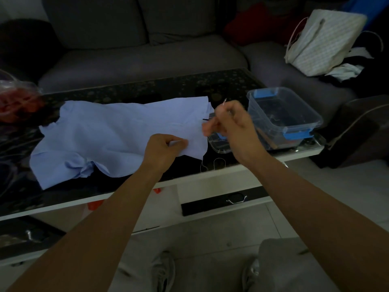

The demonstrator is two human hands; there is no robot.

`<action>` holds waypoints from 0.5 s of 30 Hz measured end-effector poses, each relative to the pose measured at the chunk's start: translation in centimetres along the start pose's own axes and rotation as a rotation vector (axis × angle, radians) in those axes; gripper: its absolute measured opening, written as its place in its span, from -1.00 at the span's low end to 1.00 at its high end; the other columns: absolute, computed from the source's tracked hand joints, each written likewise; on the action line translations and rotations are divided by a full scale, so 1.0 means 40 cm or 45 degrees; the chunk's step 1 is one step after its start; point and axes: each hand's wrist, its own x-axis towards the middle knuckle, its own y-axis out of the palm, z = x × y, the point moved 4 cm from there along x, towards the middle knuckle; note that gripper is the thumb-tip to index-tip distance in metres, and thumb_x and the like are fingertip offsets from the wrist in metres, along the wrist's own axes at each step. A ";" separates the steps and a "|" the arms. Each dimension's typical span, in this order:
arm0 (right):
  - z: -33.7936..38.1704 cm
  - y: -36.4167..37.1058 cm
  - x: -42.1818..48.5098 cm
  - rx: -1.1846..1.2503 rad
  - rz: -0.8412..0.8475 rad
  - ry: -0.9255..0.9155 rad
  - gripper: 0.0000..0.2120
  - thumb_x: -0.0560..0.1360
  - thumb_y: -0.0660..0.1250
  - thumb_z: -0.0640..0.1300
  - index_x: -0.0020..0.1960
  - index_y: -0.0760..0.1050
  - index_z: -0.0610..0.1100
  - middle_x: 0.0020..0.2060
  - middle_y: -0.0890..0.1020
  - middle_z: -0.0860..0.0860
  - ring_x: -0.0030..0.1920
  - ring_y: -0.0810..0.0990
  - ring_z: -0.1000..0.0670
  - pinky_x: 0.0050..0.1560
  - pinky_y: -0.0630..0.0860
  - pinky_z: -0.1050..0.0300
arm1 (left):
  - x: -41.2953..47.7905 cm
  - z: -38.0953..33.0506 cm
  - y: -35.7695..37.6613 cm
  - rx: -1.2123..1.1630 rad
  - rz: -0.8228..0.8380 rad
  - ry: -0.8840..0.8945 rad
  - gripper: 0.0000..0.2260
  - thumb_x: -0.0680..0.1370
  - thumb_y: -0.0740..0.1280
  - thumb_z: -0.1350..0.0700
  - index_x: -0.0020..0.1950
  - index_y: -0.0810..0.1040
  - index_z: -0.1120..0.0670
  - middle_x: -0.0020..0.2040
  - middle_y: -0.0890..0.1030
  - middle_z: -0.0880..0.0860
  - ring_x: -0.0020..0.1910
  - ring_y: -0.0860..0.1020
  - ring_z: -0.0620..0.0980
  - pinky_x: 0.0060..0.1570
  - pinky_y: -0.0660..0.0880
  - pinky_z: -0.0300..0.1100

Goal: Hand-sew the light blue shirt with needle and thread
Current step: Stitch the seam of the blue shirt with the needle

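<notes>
The light blue shirt (117, 131) lies spread on the dark patterned table (147, 89). My left hand (162, 148) pinches the shirt's near right edge and lifts it slightly. My right hand (231, 121) is raised just right of the shirt's hem, fingers curled round a thin needle (224, 101) whose tip sticks up above the knuckles. A pale thread (219, 163) loops on the table below the hem. A short dark mark or pin (205, 119) shows at the shirt's right edge.
A clear plastic box with blue latches (284, 114) stands right of my right hand, with its lid (219, 144) beside it. A grey sofa (147, 53) runs behind the table, with a white bag (324, 43) on it. A clear bag with red contents (16, 98) sits at far left.
</notes>
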 end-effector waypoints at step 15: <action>-0.047 -0.006 0.004 -0.904 0.211 0.106 -0.96 0.49 0.41 -0.18 -0.08 0.60 -0.15 -0.50 0.41 0.01 -0.48 0.35 0.12 -0.37 0.36 0.28 | -0.002 -0.015 0.000 0.057 -0.016 0.140 -0.93 0.51 0.41 0.11 -0.10 0.66 0.08 -0.25 0.60 -0.13 -0.32 0.54 -0.35 -0.27 0.43 -0.55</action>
